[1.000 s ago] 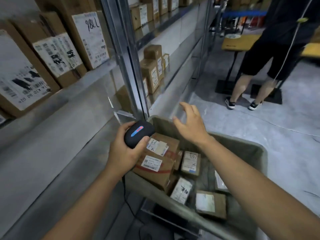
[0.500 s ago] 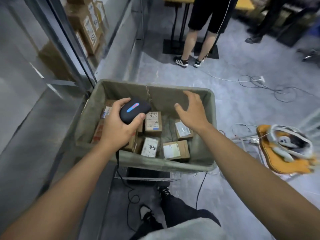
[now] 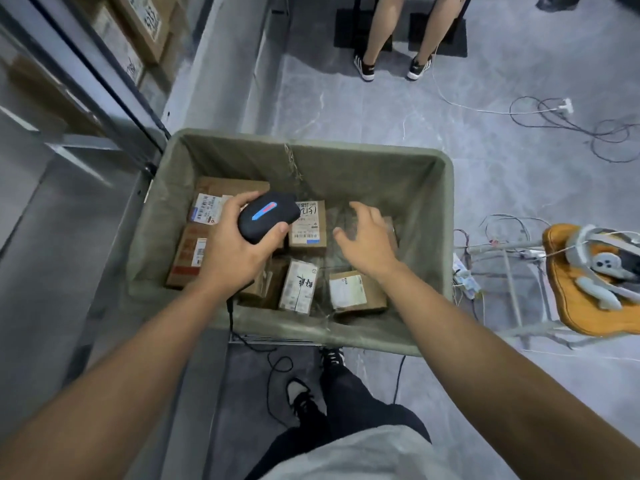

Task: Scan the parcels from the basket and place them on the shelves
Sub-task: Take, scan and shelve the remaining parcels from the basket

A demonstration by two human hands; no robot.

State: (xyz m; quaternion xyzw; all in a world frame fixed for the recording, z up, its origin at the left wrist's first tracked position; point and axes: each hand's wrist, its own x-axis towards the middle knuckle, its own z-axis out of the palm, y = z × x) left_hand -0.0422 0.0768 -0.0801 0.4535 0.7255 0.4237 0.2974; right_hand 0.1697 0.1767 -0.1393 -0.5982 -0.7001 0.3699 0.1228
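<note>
While left hand grips scanner, parcels lie beneath both hands.

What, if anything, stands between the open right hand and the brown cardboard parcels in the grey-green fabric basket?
Nothing visible. The right hand hovers, fingers spread, inside the grey-green fabric basket directly above the brown cardboard parcels, with only open space below.
</note>
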